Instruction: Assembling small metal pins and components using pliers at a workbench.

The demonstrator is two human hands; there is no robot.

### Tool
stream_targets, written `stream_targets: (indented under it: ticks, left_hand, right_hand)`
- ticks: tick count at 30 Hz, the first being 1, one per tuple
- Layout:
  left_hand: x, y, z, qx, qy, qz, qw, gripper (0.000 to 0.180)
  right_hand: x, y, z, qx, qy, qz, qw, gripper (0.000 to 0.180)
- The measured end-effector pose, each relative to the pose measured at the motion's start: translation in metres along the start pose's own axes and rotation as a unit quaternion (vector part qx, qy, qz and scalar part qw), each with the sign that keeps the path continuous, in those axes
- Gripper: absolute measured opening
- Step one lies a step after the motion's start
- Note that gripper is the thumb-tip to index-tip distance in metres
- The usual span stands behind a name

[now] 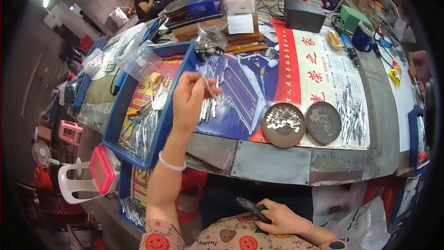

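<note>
1. Left hand (188,99): raised above the workbench (273,162), just right of the blue tray (121,111); thumb and fingertips pinched on a thin metal strip (209,88); the strip slants up to the left from the fingers; a white band sits on the wrist.

2. Right hand (280,216): low, near the lap, well apart from the bench top; fingers curled round a dark tool (252,208) that looks like pliers; its tip points left; whether the tool's tip is open cannot be told; a bead bracelet sits on the wrist.

3. Blue tray: at the left end of the bench, tilted toward the viewer; it holds a heap of similar metal strips at its lower end and a printed sheet in red and yellow on its floor; a clear plastic bag (138,60) rests over its far edge.

4. Bench surface: covered with printed posters (300,69) in blue, red and white; a loose cluster of metal strips lies just below the left hand.

5. Left round dish (283,125): brown, near the front edge; it holds small shiny round pieces.

6. Right round dish (323,121): just beside the first; it holds small dark fittings; a further pile of metal strips (351,115) lies just right of it.

7. Far end: a black box (303,15), a green box (354,17) and cables; another person sits at the upper left, well apart.
</note>
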State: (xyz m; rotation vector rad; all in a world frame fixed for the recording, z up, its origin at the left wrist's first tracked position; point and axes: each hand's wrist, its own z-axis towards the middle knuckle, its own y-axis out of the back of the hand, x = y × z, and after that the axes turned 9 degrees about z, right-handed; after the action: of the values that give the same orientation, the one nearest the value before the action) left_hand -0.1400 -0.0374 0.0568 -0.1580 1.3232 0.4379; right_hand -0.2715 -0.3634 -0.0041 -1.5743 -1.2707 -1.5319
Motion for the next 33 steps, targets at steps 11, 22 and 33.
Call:
stream_targets:
  ticks: [11,22,33]
  left_hand:
    - [-0.007,0.019,-0.146,0.003,0.081,-0.288,0.954,0.013]
    - [0.023,0.001,-0.148,0.068,-0.032,-0.161,0.984,0.010]
    - [0.044,-0.006,-0.150,0.030,-0.100,-0.151,0.983,0.012]
  right_hand:
    - [0.033,0.005,0.025,-0.070,0.028,-0.026,0.997,0.021]
    - [0.078,0.035,0.055,-0.180,0.089,-0.168,0.965,0.026]
    - [0.132,0.060,0.084,-0.133,0.169,-0.396,0.893,0.016]
